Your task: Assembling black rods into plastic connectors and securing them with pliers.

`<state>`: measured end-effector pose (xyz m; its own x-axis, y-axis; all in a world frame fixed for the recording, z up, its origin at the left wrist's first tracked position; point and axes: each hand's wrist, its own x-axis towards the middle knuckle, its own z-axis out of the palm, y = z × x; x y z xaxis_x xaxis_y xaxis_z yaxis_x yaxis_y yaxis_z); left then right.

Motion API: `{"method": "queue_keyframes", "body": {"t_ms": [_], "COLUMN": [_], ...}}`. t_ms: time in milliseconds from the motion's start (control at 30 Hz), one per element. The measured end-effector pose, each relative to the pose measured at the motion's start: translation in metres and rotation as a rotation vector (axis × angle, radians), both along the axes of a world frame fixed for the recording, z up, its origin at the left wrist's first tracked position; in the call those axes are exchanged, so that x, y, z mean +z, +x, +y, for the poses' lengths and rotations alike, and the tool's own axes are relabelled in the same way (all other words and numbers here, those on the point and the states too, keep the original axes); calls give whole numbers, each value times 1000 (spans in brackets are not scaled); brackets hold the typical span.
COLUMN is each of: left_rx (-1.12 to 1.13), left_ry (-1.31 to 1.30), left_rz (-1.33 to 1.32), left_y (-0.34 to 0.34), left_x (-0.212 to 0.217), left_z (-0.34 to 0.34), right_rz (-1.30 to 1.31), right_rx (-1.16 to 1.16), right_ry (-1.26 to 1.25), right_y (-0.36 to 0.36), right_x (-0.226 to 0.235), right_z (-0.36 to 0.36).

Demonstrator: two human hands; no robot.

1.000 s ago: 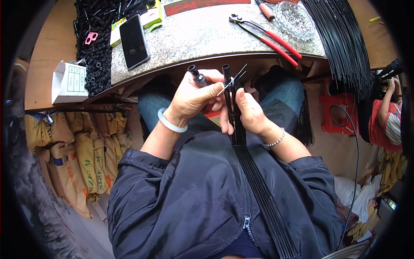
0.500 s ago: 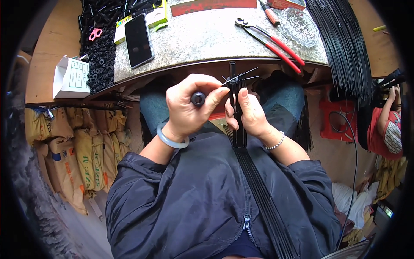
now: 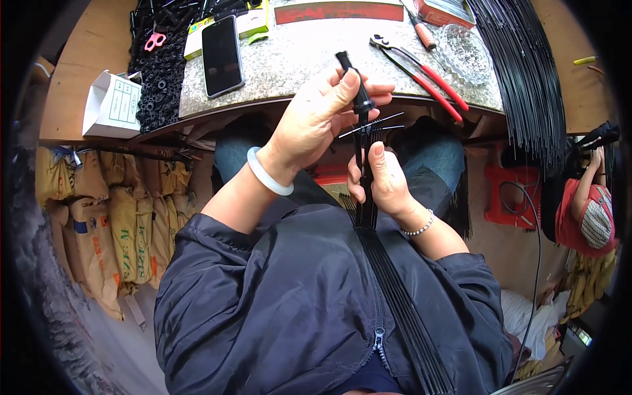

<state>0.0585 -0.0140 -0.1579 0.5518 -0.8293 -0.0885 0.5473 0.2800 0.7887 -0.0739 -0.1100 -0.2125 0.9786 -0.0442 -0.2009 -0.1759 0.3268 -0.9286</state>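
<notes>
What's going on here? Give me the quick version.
A seated person works at a stone-topped bench. The left hand pinches a small black cylindrical part upright. The right hand grips a bundle of thin black rods running down over the lap. A few rod tips fan out just below the part. Red-handled pliers and a phone lie on the bench.

Lower end of the black rod bundle (image 3: 395,289) cut off at the bottom edge, its middle hidden inside the right hand (image 3: 385,181), black cap piece (image 3: 355,85) partly covered by left hand (image 3: 322,118) fingers, red box (image 3: 447,10) at the table's far edge cropped.
</notes>
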Motion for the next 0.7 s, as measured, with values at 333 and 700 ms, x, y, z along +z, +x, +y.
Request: {"method": "queue_keyframes", "body": {"t_ms": [333, 700], "left_rx": [-38, -23], "left_ry": [42, -53], "left_rz": [-70, -100], "left_y": [3, 1], "left_x": [-4, -9], "left_z": [3, 2], "right_rz": [-8, -15], "right_rx": [-2, 3], "right_ry": [2, -11], "right_y": [1, 1], "right_x": [-2, -2], "right_z": [-3, -3]}}
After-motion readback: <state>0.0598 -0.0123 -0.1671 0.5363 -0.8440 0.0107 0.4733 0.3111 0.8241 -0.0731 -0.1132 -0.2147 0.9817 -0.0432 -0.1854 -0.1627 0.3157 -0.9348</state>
